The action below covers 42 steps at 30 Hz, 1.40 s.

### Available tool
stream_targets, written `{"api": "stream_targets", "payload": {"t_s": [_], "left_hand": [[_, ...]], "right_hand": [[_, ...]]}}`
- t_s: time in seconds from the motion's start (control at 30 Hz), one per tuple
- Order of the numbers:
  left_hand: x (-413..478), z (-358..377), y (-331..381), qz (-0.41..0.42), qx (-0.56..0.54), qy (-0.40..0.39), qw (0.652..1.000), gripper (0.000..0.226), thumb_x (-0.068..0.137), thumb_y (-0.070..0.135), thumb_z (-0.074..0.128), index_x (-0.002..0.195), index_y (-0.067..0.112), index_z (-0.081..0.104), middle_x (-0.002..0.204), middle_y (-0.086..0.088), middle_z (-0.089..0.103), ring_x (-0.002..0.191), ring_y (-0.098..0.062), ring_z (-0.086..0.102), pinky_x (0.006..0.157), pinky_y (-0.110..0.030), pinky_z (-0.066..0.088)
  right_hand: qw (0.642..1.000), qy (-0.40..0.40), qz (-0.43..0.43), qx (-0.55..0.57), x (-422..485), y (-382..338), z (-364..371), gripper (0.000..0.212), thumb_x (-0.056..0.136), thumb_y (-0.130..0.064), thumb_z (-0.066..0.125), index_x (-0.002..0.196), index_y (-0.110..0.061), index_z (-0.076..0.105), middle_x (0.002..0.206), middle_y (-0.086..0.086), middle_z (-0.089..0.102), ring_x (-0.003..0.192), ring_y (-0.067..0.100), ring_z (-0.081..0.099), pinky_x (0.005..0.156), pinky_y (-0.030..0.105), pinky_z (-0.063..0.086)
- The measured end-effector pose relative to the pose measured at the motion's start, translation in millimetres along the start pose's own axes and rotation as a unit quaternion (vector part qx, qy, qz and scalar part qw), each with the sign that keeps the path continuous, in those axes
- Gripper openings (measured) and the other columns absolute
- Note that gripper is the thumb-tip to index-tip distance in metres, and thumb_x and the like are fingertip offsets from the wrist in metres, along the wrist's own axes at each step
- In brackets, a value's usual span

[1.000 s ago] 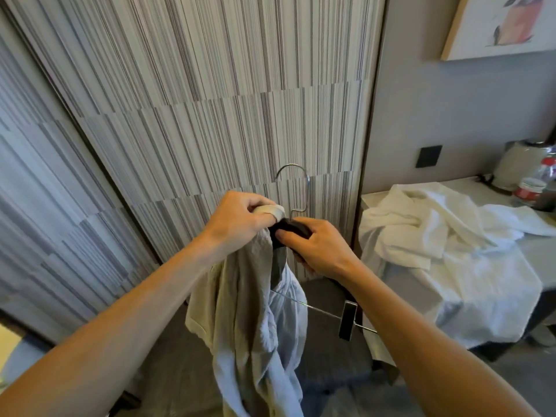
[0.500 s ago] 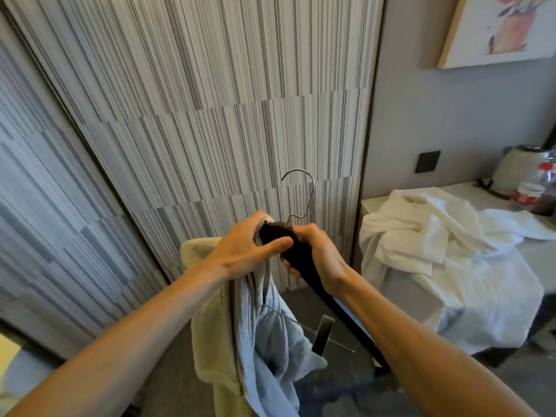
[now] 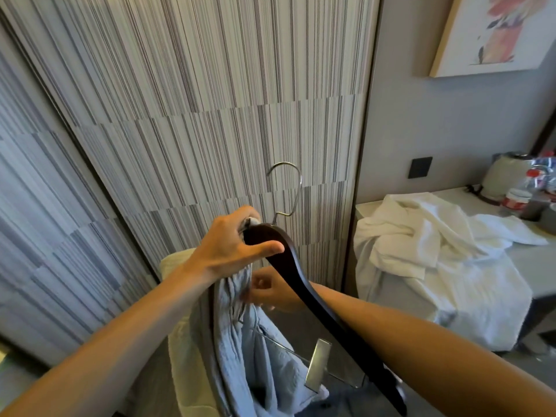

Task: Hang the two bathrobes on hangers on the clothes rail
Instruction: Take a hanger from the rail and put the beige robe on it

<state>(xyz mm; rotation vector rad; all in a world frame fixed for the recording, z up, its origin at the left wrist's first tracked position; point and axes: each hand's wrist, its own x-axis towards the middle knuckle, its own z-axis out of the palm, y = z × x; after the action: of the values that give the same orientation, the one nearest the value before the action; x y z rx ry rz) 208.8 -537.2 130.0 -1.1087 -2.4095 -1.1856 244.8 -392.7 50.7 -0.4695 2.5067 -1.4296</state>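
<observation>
A dark wooden hanger (image 3: 304, 284) with a metal hook (image 3: 287, 188) and clip bar is held up in front of a striped sliding door. My left hand (image 3: 231, 251) grips the hanger's top together with the collar of a pale bathrobe (image 3: 240, 341), which hangs down from it. My right hand (image 3: 270, 291) is lower, behind the hanger's right arm, with its fingers pinching the robe's fabric. A second, white bathrobe (image 3: 427, 254) lies crumpled on the counter at the right. No clothes rail is in view.
The striped wardrobe door (image 3: 210, 115) fills the left and middle. A grey counter (image 3: 532, 266) at the right carries a kettle (image 3: 505, 176) and bottles (image 3: 538, 179). A wall switch (image 3: 419, 167) and a framed picture (image 3: 496, 31) are on the grey wall.
My right hand has let go of the hanger's top and dropped behind its arm to the robe fabric. My left hand now holds the hanger's top alone. The hanger's right arm is bare.
</observation>
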Motion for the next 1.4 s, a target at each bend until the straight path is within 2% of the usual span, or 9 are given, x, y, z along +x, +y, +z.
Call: {"api": "stream_targets", "payload": {"t_s": [0.17, 0.27, 0.4, 0.6, 0.7, 0.83, 1.13, 1.27, 1.4], "left_hand": [[-5.0, -11.9, -1.4, 0.008, -0.014, 0.022, 1.000, 0.061, 0.068, 0.075, 0.060, 0.085, 0.017, 0.062, 0.067, -0.008, 0.061, 0.062, -0.022, 0.059, 0.058, -0.033, 0.046], [-2.9, -19.2, 1.2, 0.024, -0.034, 0.025, 0.999, 0.042, 0.071, 0.069, 0.061, 0.085, 0.029, 0.062, 0.074, 0.005, 0.065, 0.063, -0.009, 0.061, 0.055, -0.017, 0.045], [-2.9, -35.4, -4.3, 0.026, -0.036, 0.047, 0.998, 0.039, 0.075, 0.065, 0.060, 0.087, 0.028, 0.065, 0.086, 0.007, 0.068, 0.072, -0.005, 0.065, 0.062, -0.018, 0.050], [-5.2, -45.4, -16.5, 0.036, -0.002, 0.068, 0.997, 0.043, 0.080, 0.064, 0.058, 0.085, 0.022, 0.064, 0.077, 0.000, 0.065, 0.067, -0.011, 0.064, 0.057, -0.022, 0.049], [-10.2, -48.1, -25.0, 0.027, 0.046, 0.079, 0.995, 0.053, 0.080, 0.067, 0.056, 0.085, 0.014, 0.062, 0.064, -0.005, 0.060, 0.056, -0.019, 0.061, 0.050, -0.033, 0.047], [-14.1, -46.9, -30.4, 0.046, 0.083, 0.083, 0.992, 0.051, 0.079, 0.067, 0.055, 0.084, 0.016, 0.060, 0.051, -0.002, 0.053, 0.041, -0.013, 0.048, 0.037, -0.016, 0.031], [-19.0, -59.8, -49.5, 0.050, 0.134, 0.091, 0.985, 0.046, 0.082, 0.058, 0.059, 0.081, 0.012, 0.059, 0.057, 0.005, 0.053, 0.049, -0.002, 0.052, 0.044, -0.010, 0.034], [-6.3, -37.3, -46.6, 0.068, 0.213, 0.053, 0.973, 0.048, 0.085, 0.062, 0.051, 0.090, 0.015, 0.061, 0.065, 0.011, 0.055, 0.050, -0.008, 0.053, 0.048, -0.016, 0.041], [18.9, -21.2, -32.7, 0.046, 0.210, 0.070, 0.974, 0.049, 0.082, 0.057, 0.057, 0.099, 0.011, 0.064, 0.074, 0.003, 0.062, 0.058, -0.014, 0.059, 0.053, -0.017, 0.043]], "right_hand": [[0.998, 0.058, -0.011, 0.013, 1.4, 12.2, 1.4, 0.014, 0.089, -0.007, 0.063, 0.077, -0.002, 0.057, 0.068, 0.011, 0.053, 0.064, 0.023, 0.055, 0.060, 0.041, 0.052], [0.996, 0.067, 0.007, 0.054, 9.9, 23.9, -2.2, 0.016, 0.089, -0.032, 0.065, 0.084, -0.017, 0.063, 0.066, 0.002, 0.060, 0.058, 0.018, 0.059, 0.058, 0.036, 0.053], [0.996, 0.074, 0.001, 0.043, -3.6, 6.0, -26.5, 0.057, 0.083, -0.047, 0.065, 0.124, -0.009, 0.059, 0.106, 0.010, 0.071, 0.092, 0.014, 0.065, 0.079, 0.024, 0.052], [0.991, 0.019, 0.042, -0.129, -8.4, 30.8, -54.0, 0.009, 0.089, -0.027, 0.060, 0.085, -0.035, 0.063, 0.079, -0.012, 0.063, 0.074, 0.004, 0.064, 0.072, 0.021, 0.054], [0.963, 0.036, 0.061, -0.258, -8.0, 46.1, -73.2, 0.007, 0.091, -0.018, 0.059, 0.093, -0.024, 0.062, 0.089, -0.008, 0.058, 0.088, 0.018, 0.060, 0.082, 0.032, 0.049], [0.934, 0.100, 0.113, -0.323, -12.5, 59.7, -91.2, 0.030, 0.087, -0.013, 0.064, 0.116, -0.021, 0.065, 0.111, 0.002, 0.063, 0.102, 0.021, 0.060, 0.088, 0.031, 0.049], [0.956, 0.238, 0.134, -0.108, -37.9, 21.1, -156.0, 0.022, 0.092, -0.007, 0.050, 0.095, -0.003, 0.072, 0.087, 0.013, 0.065, 0.077, 0.020, 0.058, 0.066, 0.028, 0.047], [0.935, 0.337, 0.105, 0.023, -26.7, -31.9, -161.2, 0.024, 0.084, -0.011, 0.047, 0.085, 0.004, 0.065, 0.083, 0.020, 0.061, 0.077, 0.028, 0.054, 0.069, 0.045, 0.050], [0.970, 0.210, -0.023, 0.118, -31.0, -86.6, -144.5, 0.024, 0.089, -0.012, 0.049, 0.088, -0.009, 0.073, 0.094, 0.012, 0.067, 0.085, 0.024, 0.061, 0.078, 0.038, 0.052]]}}
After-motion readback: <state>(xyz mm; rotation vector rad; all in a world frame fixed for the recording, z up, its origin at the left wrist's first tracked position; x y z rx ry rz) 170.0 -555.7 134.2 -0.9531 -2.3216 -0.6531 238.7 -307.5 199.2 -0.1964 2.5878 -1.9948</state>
